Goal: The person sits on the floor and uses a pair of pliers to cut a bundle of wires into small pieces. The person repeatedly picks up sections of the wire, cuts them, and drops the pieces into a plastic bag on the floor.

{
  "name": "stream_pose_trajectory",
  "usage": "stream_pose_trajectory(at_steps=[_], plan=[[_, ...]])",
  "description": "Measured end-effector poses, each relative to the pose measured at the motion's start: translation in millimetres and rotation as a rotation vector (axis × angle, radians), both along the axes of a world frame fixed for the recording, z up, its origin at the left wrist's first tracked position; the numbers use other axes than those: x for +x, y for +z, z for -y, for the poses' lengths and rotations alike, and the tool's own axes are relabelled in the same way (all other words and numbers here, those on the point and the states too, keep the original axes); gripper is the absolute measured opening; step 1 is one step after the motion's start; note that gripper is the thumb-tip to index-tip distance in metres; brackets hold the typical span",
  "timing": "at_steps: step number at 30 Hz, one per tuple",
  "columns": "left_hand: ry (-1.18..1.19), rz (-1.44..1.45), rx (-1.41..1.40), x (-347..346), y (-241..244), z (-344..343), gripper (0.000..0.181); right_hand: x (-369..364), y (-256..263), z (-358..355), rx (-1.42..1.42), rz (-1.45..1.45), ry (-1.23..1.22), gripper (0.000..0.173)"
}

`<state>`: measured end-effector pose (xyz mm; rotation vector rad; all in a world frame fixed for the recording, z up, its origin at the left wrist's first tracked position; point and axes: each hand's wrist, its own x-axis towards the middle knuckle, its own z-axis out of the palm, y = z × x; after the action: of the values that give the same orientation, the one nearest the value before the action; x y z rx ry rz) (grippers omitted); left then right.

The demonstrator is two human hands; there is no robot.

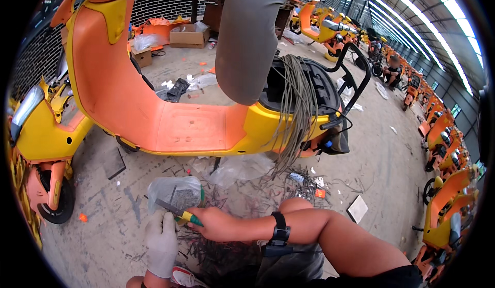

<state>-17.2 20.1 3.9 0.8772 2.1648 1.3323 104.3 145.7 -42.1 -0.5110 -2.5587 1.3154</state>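
My right hand (212, 222) is closed around the yellow and green handle of a flat-bladed tool (170, 206), maybe a knife or a file. The blade points left, just above the fingertips of my left hand (161, 234), which wears a pale glove. Thin dark strips rise near the blade; whether the left fingers grip one cannot be told. Behind both hands stands a round container (187, 197), partly covered by clear plastic and filled with small grey pieces. A bundle of grey cables (296, 106) hangs over the rear of an orange and yellow scooter (193, 129).
Dark scraps (228, 253) litter the floor around my feet. A clear plastic sheet (239, 170) lies below the scooter, with a white tile (357, 209) to the right. Another scooter (50, 141) stands at left. Farther off are a cardboard box (188, 37), scooter rows and a seated person (392, 73).
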Motion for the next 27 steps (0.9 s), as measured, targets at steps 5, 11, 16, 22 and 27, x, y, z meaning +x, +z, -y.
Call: stream_pose_trajectory(at_steps=[5,11,16,22,27], plan=[[0.012,0.007,0.052,-3.3,-7.0,1.5,0.021,-4.6,3.0,-3.2,-0.129,-0.053,0.086,0.039],[0.025,-0.063,0.146,4.2,8.5,15.2,0.016,1.6,35.0,2.1,-0.538,0.2,0.206,0.027],[-0.039,0.039,0.191,5.7,14.3,24.9,0.021,8.0,33.1,4.9,-0.927,-0.007,0.07,0.025],[-0.15,0.25,0.245,6.7,16.7,31.2,0.026,12.6,48.4,-2.6,-0.995,-0.057,0.019,0.029],[-0.242,0.477,0.318,5.6,16.7,27.0,0.026,11.0,43.8,-3.9,-1.307,-0.209,-0.078,0.017]])
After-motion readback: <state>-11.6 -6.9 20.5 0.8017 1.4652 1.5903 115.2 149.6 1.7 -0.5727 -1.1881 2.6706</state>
